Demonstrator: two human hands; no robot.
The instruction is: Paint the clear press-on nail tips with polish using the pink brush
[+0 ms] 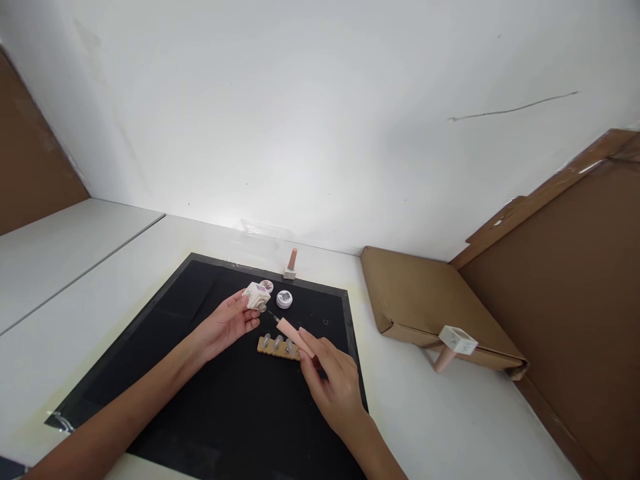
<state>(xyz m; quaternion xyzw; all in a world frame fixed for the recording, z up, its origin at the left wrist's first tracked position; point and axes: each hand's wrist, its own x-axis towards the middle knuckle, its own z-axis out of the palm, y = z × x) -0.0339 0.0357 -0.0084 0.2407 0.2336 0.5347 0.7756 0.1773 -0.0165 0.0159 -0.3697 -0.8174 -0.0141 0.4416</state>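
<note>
My left hand (229, 325) is closed on a small white square nail polish bottle (256, 297), tilted with its neck toward the lower right. In my right hand (333, 380) is a long pink nail polish brush cap (295, 335), its thin dark brush (273, 315) pointing at the bottle's neck with a small gap between. Below the brush, a cardboard strip (273, 349) lies on the black mat with several clear nail tips (278, 341) standing on it. My right fingers partly hide its right end. Just past the bottle are two small round jars, one patterned (267, 286) and one with a grey top (284, 299).
Another pink-capped polish bottle (291, 264) stands at the back edge of the black mat (225, 413). To the right, a third bottle (457, 340) leans against a flat cardboard box (425, 293). A white wall (300, 120) rises behind the table, with brown cardboard (575, 267) at right.
</note>
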